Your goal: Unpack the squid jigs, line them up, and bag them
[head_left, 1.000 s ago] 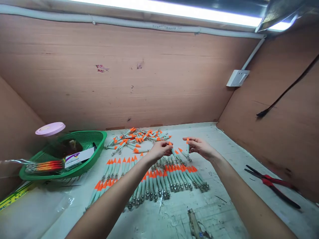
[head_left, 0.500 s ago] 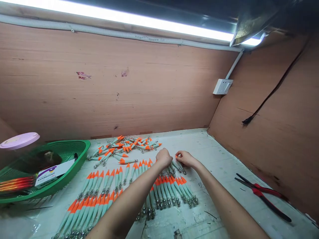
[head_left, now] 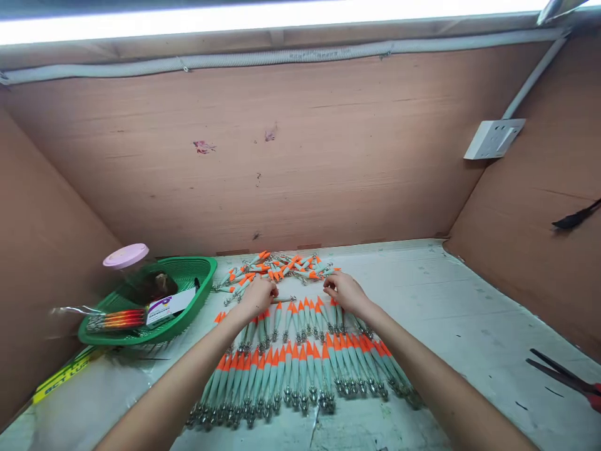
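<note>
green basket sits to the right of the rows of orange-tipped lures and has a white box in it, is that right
Not quite: the green basket sits to the left of the rows of orange-tipped lures, not to the right, as the head view shows. It does have a white box in it.

Brown panel walls (head_left: 338, 169), bright tube light (head_left: 235, 19)

Right of the right hand (head_left: 346, 293), the table (head_left: 469, 288) offered a wide path to the pliers (head_left: 573, 382). The basket (head_left: 206, 279) blocked the left, the lure pile (head_left: 284, 270) and wall (head_left: 328, 175) the far side, rows of lures (head_left: 295, 373) the near.
</note>
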Demonstrator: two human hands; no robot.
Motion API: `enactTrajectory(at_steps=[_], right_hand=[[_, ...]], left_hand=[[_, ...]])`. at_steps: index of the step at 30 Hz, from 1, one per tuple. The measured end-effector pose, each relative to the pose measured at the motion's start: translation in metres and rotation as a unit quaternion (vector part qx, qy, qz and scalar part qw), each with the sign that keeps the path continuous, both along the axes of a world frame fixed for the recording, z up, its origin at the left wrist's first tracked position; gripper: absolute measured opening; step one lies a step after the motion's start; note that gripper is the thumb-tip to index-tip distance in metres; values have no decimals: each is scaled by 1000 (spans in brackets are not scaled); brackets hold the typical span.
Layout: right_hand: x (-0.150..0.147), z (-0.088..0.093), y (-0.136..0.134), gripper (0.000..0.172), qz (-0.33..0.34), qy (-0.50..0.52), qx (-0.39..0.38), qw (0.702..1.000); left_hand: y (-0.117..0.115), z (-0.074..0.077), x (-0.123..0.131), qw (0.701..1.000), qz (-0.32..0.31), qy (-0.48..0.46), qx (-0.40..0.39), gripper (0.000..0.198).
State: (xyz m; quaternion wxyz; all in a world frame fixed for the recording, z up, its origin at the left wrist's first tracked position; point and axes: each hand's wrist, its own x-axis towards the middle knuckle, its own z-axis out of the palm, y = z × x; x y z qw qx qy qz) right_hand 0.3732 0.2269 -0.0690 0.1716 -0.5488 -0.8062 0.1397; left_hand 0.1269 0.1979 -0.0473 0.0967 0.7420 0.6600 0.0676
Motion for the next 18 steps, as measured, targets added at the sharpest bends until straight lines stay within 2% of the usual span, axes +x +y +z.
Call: enactTrajectory(at_steps=[5,10,13,18], right_hand=[[-53,8,32,15,6,-51,36,998],[-72,3,47,22,17,-65,36,997],[-72,-2,52,23,15,-28,26,999],[-60,-7,58,20,8,109,-11,994]], left_hand=[[5,-13,0,999,-15,-51,6,19],[8,-12,-11,977,7,-215,3,9],[2,-9,-21,935,30,-354,-20,7],[-18,-7,-26,822,69,-565,-32,21]])
